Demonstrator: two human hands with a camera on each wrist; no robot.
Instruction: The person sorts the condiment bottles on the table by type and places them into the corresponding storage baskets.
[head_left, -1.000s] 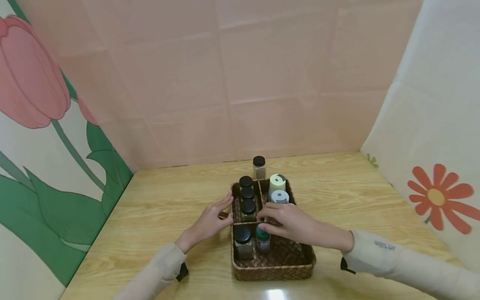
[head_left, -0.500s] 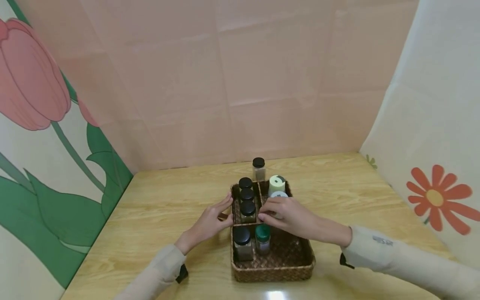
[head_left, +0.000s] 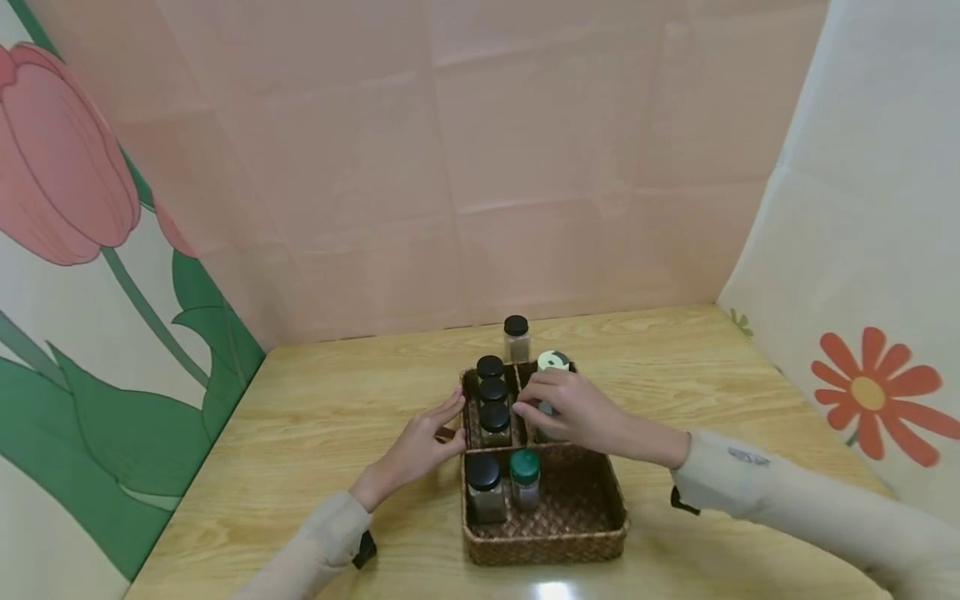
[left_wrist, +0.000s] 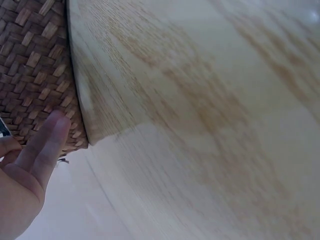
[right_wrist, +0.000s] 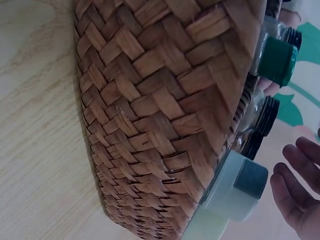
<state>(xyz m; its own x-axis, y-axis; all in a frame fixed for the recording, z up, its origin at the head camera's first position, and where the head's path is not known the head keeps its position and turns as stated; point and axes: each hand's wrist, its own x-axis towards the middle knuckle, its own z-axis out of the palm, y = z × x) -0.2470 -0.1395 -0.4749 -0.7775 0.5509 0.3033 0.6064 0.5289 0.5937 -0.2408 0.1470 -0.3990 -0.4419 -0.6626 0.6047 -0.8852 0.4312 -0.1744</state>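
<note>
While the head camera is looking down on a wooden table [head_left: 315,417], a woven basket [head_left: 585,533] is sitting near the front edge, its compartments holding spice jars. The left hand [head_left: 420,442] is resting with straight, relaxed fingers against the basket's left wall. The right hand [head_left: 573,412] is reaching over the back right compartment, its fingers curling round a white-capped jar [head_left: 546,410] that is mostly hidden beneath them. A second pale-lidded jar [head_left: 553,362] is standing just behind it. Three black-lidded jars [head_left: 492,392] are lining the back left compartment, while a larger black-lidded jar [head_left: 484,472] and a green-lidded jar [head_left: 525,467] are standing side by side in the front section. One more black-capped jar [head_left: 516,327] is standing on the table behind the basket.

Seen from the left wrist, a straight finger [left_wrist: 47,142] is lying against the basket's weave [left_wrist: 35,70].

Seen from the right wrist, the basket wall [right_wrist: 150,125] is filling the frame, with a green lid [right_wrist: 277,60] and fingertips [right_wrist: 295,200] showing at the edge; the grip itself cannot be told from here.
</note>
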